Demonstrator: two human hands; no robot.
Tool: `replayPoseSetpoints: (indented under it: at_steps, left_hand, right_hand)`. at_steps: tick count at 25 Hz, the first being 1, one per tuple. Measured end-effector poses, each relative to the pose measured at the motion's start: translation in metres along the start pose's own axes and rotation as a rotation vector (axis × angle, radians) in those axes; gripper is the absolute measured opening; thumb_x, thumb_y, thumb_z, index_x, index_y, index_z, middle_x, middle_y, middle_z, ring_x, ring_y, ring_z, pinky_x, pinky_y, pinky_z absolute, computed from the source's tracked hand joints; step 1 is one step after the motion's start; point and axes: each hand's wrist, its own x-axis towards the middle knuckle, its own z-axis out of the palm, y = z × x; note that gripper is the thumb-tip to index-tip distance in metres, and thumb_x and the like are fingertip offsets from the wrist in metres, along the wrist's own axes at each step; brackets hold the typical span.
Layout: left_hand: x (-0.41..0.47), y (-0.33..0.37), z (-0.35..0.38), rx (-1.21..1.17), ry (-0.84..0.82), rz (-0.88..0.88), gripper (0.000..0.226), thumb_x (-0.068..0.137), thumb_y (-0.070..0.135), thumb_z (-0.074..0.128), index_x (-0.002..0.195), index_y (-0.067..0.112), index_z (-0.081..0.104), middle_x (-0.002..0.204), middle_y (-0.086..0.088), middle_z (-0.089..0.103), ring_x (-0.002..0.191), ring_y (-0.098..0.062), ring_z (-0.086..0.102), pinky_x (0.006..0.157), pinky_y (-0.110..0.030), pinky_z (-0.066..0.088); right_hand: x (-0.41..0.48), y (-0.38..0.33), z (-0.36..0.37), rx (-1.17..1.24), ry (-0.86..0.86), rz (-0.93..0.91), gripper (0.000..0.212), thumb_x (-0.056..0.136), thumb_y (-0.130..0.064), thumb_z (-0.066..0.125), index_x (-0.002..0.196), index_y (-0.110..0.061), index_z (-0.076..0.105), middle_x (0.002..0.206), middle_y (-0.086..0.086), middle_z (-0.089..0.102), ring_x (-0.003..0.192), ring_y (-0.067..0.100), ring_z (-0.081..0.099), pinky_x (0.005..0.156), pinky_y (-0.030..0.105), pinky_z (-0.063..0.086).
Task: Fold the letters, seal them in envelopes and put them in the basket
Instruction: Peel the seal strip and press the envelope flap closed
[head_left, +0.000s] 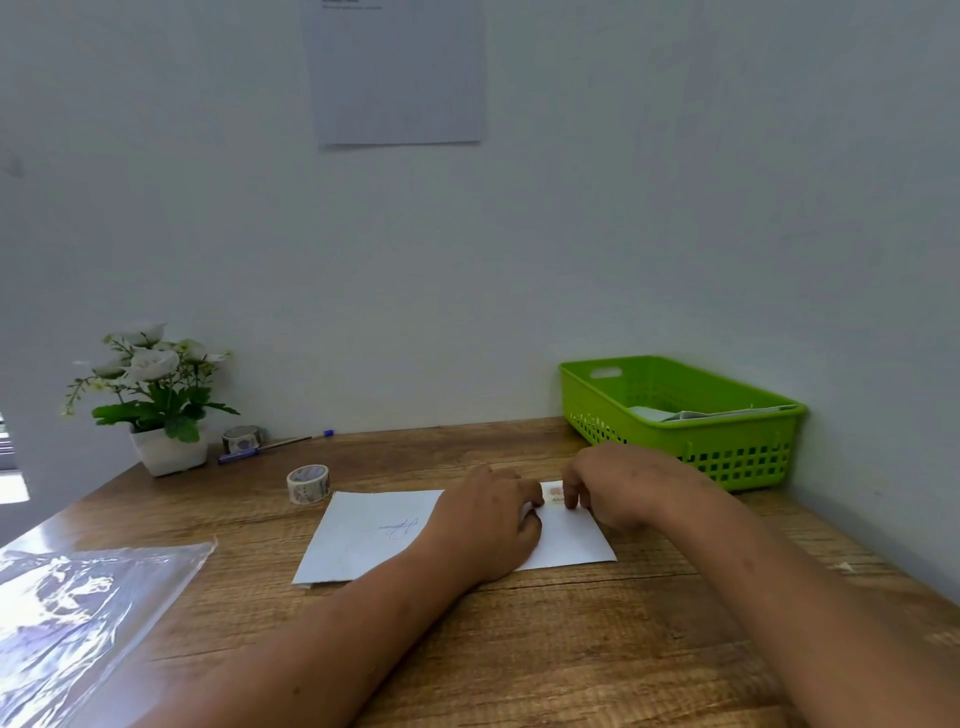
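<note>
A white envelope (363, 535) with a blue scribble lies flat on the wooden table (597, 649) in front of me. My left hand (485, 525) rests on its middle, fingers bent down at the far edge. My right hand (618, 483) presses its fingertips onto a strip of patterned tape (553, 492) at the envelope's far right edge. The green basket (737, 452) stands at the back right, with several white envelopes (696, 414) inside.
A roll of patterned tape (308, 483) sits just left of the envelope, a second roll (241, 438) and two pens (270, 448) lie near a potted white flower (156, 395). A clear plastic sleeve (78, 623) covers the table's near left. A sheet (397, 73) hangs on the wall.
</note>
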Motion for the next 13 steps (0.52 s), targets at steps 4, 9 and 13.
replayPoseSetpoints:
  at_steps: [4,9,13]
  left_hand:
    - [-0.008,0.003,-0.009,0.022,0.016,-0.077,0.031,0.091,0.039,0.042,0.116,0.027,0.056,0.112,0.004,0.062,0.104,-0.016,0.052,0.081,-0.031,0.046]
    - [-0.025,-0.032,-0.044,0.055,0.14,-0.513,0.029,0.089,0.036,0.041,0.107,0.025,0.061,0.106,-0.001,0.064,0.094,-0.019,0.057,0.071,-0.029,0.046]
    - [-0.064,-0.071,-0.058,0.144,-0.185,-0.896,0.055,0.086,0.054,0.049,0.132,0.024,0.044,0.135,-0.006,0.05,0.122,-0.027,0.046,0.094,-0.04,0.046]
  right_hand:
    - [-0.003,0.006,0.0,0.112,-0.019,0.018,0.035,0.086,-0.002,0.046,0.111,-0.021,0.062,0.12,0.002,0.061,0.108,0.02,0.058,0.086,0.031,0.049]
    - [0.002,0.015,0.002,0.247,-0.032,0.036,0.032,0.086,-0.011,0.045,0.115,-0.019,0.057,0.117,0.004,0.059,0.096,0.018,0.053,0.073,0.027,0.041]
    - [0.008,0.013,0.005,0.262,-0.046,0.065,0.039,0.085,-0.018,0.055,0.123,-0.023,0.053,0.127,0.002,0.055,0.109,0.019,0.053,0.075,0.025,0.038]
